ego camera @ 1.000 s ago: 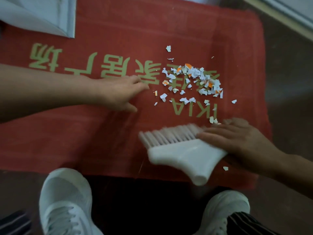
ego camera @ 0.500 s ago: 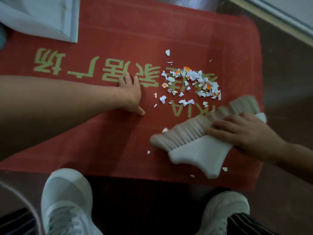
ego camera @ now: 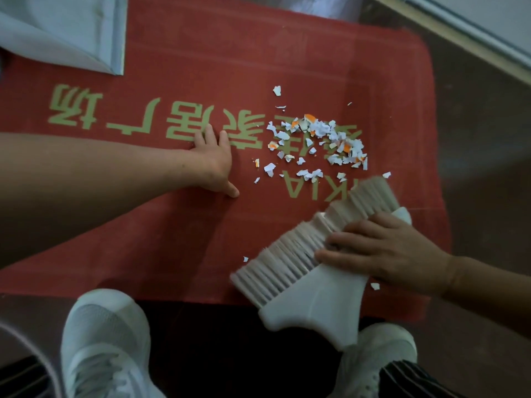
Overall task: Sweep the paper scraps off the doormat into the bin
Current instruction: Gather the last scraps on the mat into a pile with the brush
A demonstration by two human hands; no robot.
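From my station I see the red doormat (ego camera: pixel 201 38) lying on a dark floor (ego camera: pixel 474 139), with the paper scraps (ego camera: pixel 324 142) heaped in a loose white-and-orange pile on its right half, over the pale lettering. A few strays lie apart from the pile (one sits by the wrist, near the mat's edge). The left hand (ego camera: pixel 214 165) is pressed flat on the mat just left of the pile, fingers straight and holding nothing. The right hand (ego camera: pixel 382 251) grips the white brush (ego camera: pixel 310 300), fingers curled over its head where bristles meet plastic. The brush lies slantwise, its bristles facing the scraps, their far end just beside the pile. Two white shoes (ego camera: pixel 106 340) stand at the mat's near edge. A pale sheet (ego camera: pixel 63 27) covers the far-left corner, possibly a bag.
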